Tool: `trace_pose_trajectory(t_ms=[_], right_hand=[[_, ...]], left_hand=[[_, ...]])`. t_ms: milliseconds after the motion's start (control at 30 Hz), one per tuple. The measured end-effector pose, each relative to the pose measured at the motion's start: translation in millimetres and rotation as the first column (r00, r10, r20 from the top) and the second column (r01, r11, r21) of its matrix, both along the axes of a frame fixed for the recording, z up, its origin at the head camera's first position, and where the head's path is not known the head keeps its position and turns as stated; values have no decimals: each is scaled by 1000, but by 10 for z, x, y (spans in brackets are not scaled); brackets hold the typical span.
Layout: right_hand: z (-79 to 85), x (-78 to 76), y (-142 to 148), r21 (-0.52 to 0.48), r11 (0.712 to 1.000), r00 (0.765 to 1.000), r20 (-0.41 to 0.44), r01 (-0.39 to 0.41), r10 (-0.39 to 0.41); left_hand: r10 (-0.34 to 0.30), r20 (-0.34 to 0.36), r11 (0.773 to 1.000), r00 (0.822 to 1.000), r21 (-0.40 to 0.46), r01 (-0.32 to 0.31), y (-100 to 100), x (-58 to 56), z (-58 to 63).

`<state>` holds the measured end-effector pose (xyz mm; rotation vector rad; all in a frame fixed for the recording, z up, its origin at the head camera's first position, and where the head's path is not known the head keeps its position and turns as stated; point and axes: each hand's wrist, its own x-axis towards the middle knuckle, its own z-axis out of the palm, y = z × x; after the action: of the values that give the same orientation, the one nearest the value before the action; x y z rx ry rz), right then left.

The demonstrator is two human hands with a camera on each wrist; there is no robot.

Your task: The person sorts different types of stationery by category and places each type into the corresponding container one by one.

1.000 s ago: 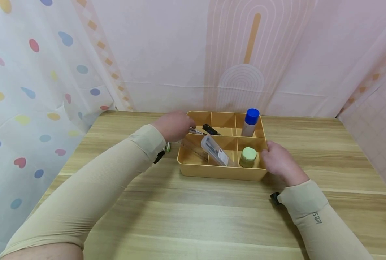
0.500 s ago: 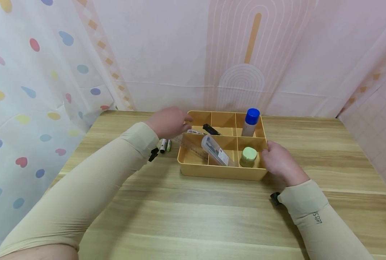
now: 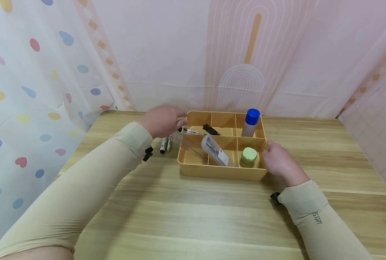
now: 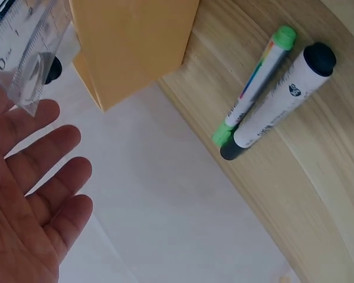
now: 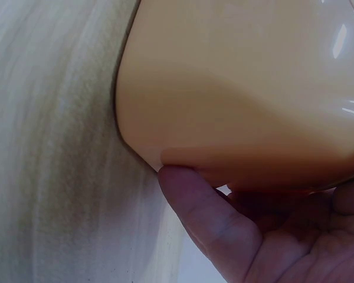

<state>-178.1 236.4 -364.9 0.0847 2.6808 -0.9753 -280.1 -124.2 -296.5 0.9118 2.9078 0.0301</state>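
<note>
My left hand is just off the left rim of a yellow divided storage box. In the left wrist view its fingers are loosely extended, with nothing gripped. A clear ruler sticks out of the box close to those fingers. Beside it, a white marker with a black cap leans over the box's left side. My right hand grips the right wall of the box; the right wrist view shows the thumb on the outer wall, the other fingers mostly hidden.
Inside the box are a black pen, a translucent case, a blue-capped bottle and a green-lidded container. Left of the box, a black-capped marker and a green-capped pen lie on the wooden table.
My left hand has let go of the white marker and drawn back to the left, uncovering the two pens on the table. The right hand and the box stay put.
</note>
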Motion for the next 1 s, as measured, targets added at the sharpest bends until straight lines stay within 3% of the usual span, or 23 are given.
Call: trace_pose_trajectory(t_ms=[333,567,1000], right_hand=[[-5,0,-11,5,1000,1000,0,4,-4],[5,-1,11,9,1000,1000,8,-8,8],[6,-2,22,20,1000,1000,12,-12,12]], left_hand=[[77,-70,997,995,31,-75,-165,-72,-56],[167,-35,985,985,36,-166,-280,-70,-90],[239,6,970,971,52,-239,-412,-27,-185]])
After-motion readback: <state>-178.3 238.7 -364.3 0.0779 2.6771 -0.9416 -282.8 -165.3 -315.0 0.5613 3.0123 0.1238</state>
